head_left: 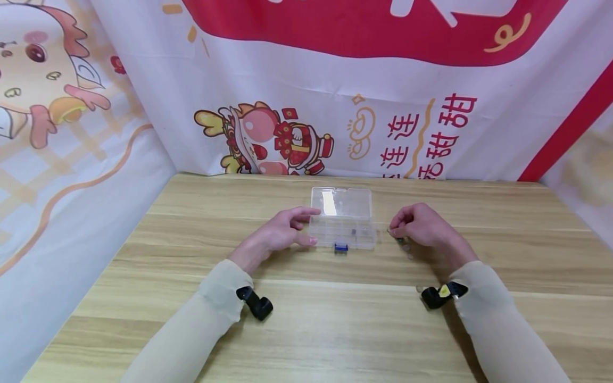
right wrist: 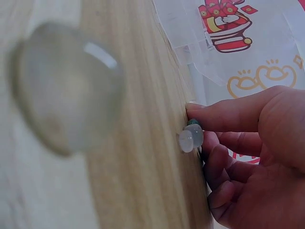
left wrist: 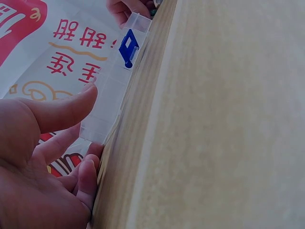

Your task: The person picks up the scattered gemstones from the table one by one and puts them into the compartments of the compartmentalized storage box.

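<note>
A clear plastic compartment box (head_left: pixel 330 234) lies on the table with its transparent lid (head_left: pixel 351 202) raised at the back and a blue latch (head_left: pixel 341 248) at its front. My left hand (head_left: pixel 282 230) rests at the box's left end, thumb by the front corner and index finger by the hinge, both fairly straight. To the right of the box, my right hand (head_left: pixel 421 226) is low at the tabletop, thumb and curled fingers together around a small stone, mostly hidden. Beside these fingertips lie a green stone (right wrist: pixel 193 122) and pale, clear stones (right wrist: pixel 186 141).
One more pale, rounded stone (right wrist: pixel 71 88) sits on the table near the right wrist, large and blurred in that wrist view. A small dark piece (head_left: pixel 354 232) lies in a right-hand compartment. A printed cloth (head_left: pixel 297 80) hangs behind the wooden table (head_left: pixel 335 330).
</note>
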A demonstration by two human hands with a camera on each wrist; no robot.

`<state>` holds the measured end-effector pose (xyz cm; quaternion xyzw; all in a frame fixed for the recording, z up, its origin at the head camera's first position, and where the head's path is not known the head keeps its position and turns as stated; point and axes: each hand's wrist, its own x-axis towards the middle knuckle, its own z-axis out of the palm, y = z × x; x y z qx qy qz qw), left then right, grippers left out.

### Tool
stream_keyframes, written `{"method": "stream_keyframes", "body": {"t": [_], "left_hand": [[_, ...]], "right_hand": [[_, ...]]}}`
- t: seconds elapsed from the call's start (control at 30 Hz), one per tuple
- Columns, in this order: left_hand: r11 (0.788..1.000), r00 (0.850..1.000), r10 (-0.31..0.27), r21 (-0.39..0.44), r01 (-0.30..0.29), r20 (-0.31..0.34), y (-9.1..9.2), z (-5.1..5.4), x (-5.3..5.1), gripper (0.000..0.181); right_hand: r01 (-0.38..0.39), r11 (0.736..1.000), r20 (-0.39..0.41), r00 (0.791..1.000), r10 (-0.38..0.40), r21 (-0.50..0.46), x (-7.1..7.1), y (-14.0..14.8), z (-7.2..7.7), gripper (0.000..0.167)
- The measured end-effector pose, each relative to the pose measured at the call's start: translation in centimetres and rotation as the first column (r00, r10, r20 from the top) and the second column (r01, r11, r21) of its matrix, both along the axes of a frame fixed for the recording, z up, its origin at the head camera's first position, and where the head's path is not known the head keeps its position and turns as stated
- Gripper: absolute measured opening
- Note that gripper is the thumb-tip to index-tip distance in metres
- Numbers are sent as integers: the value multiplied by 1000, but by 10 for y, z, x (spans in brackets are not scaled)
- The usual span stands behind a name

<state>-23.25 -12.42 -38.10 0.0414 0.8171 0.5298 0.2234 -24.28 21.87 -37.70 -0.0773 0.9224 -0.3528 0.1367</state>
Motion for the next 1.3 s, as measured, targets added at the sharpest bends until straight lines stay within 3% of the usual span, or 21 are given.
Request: {"method": "stream_keyframes", "body": {"t": [0.93, 1.3], "left_hand": [[1000, 1000, 2, 4, -2, -3, 0, -1, -1, 67], [1000, 1000, 2, 10, -2, -6, 1, -1, 0, 68]], "right_hand": [[56, 998, -23, 998, -56, 6, 2, -1, 3, 16], [101, 992, -74, 992, -106, -71, 4, -7, 9, 15]]}}
